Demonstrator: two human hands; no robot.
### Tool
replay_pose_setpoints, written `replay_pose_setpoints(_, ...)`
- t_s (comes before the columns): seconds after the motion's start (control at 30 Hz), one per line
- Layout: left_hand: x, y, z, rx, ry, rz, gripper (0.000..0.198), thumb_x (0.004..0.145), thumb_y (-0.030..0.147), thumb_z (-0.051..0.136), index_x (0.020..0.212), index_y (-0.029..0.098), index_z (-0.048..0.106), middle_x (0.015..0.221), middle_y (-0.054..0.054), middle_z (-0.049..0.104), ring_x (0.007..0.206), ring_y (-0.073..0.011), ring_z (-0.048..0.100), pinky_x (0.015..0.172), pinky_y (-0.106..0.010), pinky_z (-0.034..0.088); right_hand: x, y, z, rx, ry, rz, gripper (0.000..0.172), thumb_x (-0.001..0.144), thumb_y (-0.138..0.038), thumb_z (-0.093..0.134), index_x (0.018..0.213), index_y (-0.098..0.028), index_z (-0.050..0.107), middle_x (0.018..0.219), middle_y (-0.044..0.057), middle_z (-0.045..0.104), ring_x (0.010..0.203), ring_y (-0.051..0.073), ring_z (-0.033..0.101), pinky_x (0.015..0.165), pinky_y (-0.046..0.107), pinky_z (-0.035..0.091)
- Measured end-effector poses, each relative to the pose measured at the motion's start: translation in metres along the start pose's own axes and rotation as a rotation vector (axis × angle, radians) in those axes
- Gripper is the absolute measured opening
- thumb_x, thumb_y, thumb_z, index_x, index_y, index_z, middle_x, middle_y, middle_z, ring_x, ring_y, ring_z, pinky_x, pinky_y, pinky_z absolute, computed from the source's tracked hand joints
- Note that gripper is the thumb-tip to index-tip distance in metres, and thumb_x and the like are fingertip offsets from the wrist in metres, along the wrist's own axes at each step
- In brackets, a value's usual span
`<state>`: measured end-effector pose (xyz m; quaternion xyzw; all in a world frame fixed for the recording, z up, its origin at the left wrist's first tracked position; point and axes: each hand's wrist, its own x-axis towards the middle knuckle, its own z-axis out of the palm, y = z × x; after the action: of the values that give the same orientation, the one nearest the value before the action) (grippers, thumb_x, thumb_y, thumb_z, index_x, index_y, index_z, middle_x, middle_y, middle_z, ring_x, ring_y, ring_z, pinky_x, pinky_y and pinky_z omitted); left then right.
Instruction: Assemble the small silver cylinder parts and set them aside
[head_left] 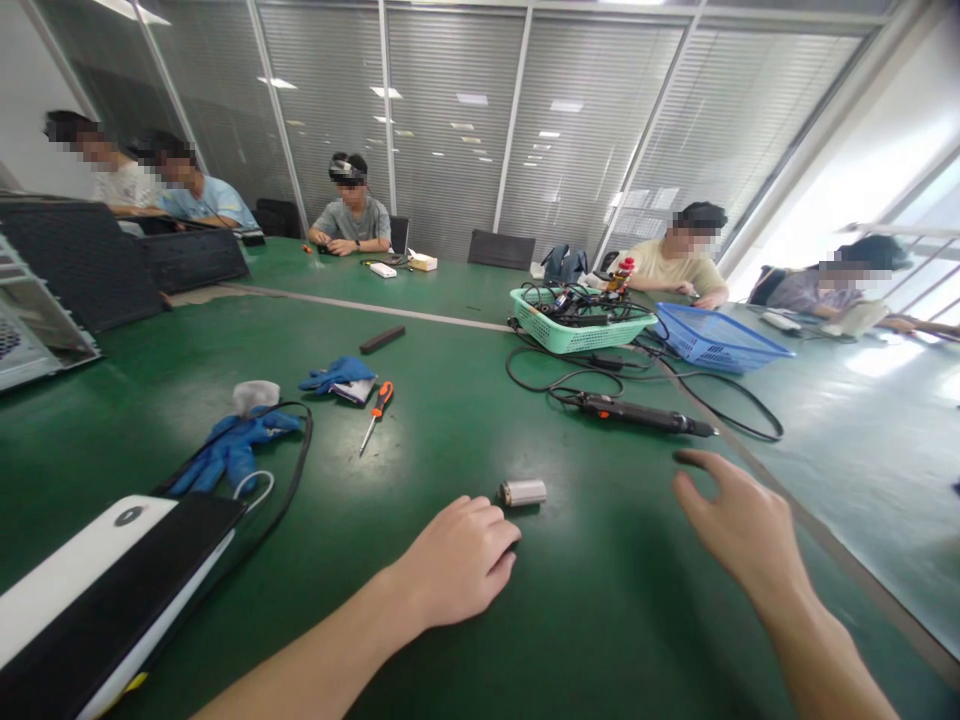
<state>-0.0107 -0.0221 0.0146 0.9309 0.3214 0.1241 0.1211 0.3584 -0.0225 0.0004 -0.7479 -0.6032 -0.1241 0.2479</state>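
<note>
Glossy green desk (600,600), pale strip (375,308) across it. Glass partition with blinds (450,130) behind; co-workers (356,222) seated around. Short silver cylinder (527,492), one end darker, lies on side just beyond left hand (466,560); its fingers curled, cannot tell if pinching anything. Right hand (742,515) near black electric screwdriver (649,413), fingers spread.

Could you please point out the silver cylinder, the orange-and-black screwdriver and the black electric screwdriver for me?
Silver cylinder (525,492), head view: middle of its side.
Orange-and-black screwdriver (382,401), head view: its handle.
Black electric screwdriver (645,414), head view: middle of its body.
</note>
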Motion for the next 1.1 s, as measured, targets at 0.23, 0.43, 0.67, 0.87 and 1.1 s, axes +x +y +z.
replay_pose_setpoints(0.23, 0.001, -0.007, 0.003, -0.004, 0.13, -0.01, 0.009, 0.095, 0.017, 0.054, 0.09, 0.019, 0.062, 0.091, -0.004, 0.066, 0.086, -0.0208, 0.06, 0.079, -0.035, 0.044, -0.05, -0.138, 0.021, 0.352, -0.254, -0.621, 0.054, 0.096, -0.018, 0.05, 0.149, -0.02, 0.049, 0.157, 0.011, 0.046, 0.15, 0.03, 0.037, 0.118, 0.05, 0.045)
replay_pose_setpoints(0.43, 0.004, -0.011, 0.006, -0.033, 0.189, -0.137, 0.008, 0.091, 0.013, 0.054, 0.091, 0.02, 0.058, 0.091, -0.004, 0.063, 0.087, -0.0218, 0.058, 0.08, -0.035, 0.046, -0.058, -0.146, 0.026, 0.419, -0.231, -0.578, 0.043, 0.098, -0.018, 0.055, 0.141, -0.02, 0.053, 0.137, 0.015, 0.059, 0.131, 0.032, 0.056, 0.111, 0.052, 0.052)
replay_pose_setpoints(0.67, 0.007, -0.014, 0.011, -0.098, 0.159, -0.222, 0.016, 0.093, 0.014, 0.052, 0.105, 0.021, 0.06, 0.101, -0.005, 0.065, 0.096, -0.0237, 0.059, 0.086, -0.037, 0.046, -0.062, -0.155, 0.018, 0.476, -0.285, -0.592, 0.033, 0.095, -0.012, 0.06, 0.127, -0.022, 0.057, 0.128, 0.012, 0.063, 0.118, 0.029, 0.062, 0.101, 0.047, 0.057)
replay_pose_setpoints(0.87, 0.007, -0.011, 0.01, -0.064, 0.097, -0.148, 0.01, 0.094, 0.015, 0.052, 0.096, 0.021, 0.06, 0.093, -0.003, 0.062, 0.09, -0.0223, 0.057, 0.081, -0.036, 0.044, -0.063, -0.152, 0.01, 0.48, -0.359, -0.609, 0.026, 0.093, -0.012, 0.067, 0.115, -0.022, 0.057, 0.112, 0.007, 0.068, 0.1, 0.026, 0.065, 0.086, 0.044, 0.058)
replay_pose_setpoints(1.1, 0.007, -0.009, 0.008, -0.035, 0.093, -0.129, 0.01, 0.094, 0.015, 0.05, 0.092, 0.02, 0.058, 0.092, -0.004, 0.061, 0.088, -0.0217, 0.057, 0.079, -0.036, 0.043, -0.064, -0.153, 0.006, 0.489, -0.376, -0.597, 0.03, 0.094, -0.012, 0.066, 0.122, -0.022, 0.058, 0.114, 0.007, 0.067, 0.101, 0.026, 0.064, 0.089, 0.044, 0.057)
